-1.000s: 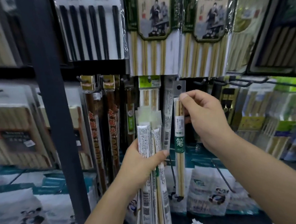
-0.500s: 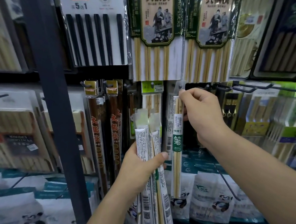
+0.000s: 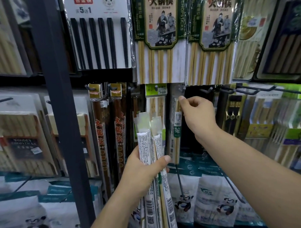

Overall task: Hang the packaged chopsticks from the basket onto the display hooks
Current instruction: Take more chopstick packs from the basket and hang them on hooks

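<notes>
Over the last second the single packet (image 3: pixel 176 133) has been kept pinched at its top by the right hand (image 3: pixel 198 118), thumb and forefinger closed on it. Its clear tab (image 3: pixel 177 92) has been brought up against the hook (image 3: pixel 182 89). Whether the tab's hole is already threaded over the hook cannot be told. The hanging of this packet is judged nearly done, with only a push along the hook and a release left.

The packet is held just below the hook, with its long axis close to vertical. The tab end points up at the hook, the tips of the sticks point down, and the green label is turned outward.

Lower and to the left of the hook, a bundle of packets (image 3: pixel 148 142) is gripped upright by the left hand (image 3: pixel 141 172), fingers wrapped around it. These packets are still to be hung. The basket is not in view.
</notes>
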{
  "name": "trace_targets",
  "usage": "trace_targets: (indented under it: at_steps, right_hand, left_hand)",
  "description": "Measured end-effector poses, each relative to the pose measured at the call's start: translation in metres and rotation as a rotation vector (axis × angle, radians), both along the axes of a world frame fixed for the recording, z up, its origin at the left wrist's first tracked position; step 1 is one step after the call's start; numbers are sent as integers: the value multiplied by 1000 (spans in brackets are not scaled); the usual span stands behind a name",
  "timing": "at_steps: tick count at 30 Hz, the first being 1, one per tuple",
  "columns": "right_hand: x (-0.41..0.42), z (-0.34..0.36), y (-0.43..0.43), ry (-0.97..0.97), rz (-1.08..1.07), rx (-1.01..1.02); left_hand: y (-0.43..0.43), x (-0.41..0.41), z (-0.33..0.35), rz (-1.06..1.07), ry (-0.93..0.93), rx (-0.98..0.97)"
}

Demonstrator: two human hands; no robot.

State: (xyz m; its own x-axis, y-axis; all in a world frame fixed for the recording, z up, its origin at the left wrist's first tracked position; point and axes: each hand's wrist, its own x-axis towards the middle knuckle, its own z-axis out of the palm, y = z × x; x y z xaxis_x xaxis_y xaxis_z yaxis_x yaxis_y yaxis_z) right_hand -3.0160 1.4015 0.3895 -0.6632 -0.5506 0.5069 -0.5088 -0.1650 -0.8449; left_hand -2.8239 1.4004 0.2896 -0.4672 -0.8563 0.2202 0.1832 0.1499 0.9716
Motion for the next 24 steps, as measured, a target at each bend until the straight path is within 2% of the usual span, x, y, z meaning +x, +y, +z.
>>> trace_targets:
  at_steps: [5, 7, 9, 11, 14, 18, 24]
  right_hand:
    - [18, -17, 22, 31, 38, -7]
    - [31, -26, 36, 56, 200, 20]
    - [45, -34, 50, 58, 396, 131]
    - [53, -40, 58, 47, 492, 213]
    - [55, -43, 61, -2, 511, 253]
    - [50, -42, 62, -160, 570, 267]
    - [45, -40, 67, -113, 562, 268]
  left_hand:
    - [2, -1, 1, 14, 31, -3]
    - [2, -1, 1, 20, 32, -23]
    - [3, -2, 3, 24, 52, -50]
    - [4, -2, 5, 17, 86, -80]
    - [5, -1, 5, -14, 112, -93]
    - [4, -2, 1, -16, 98, -106]
    - [1, -1, -2, -17, 89, -98]
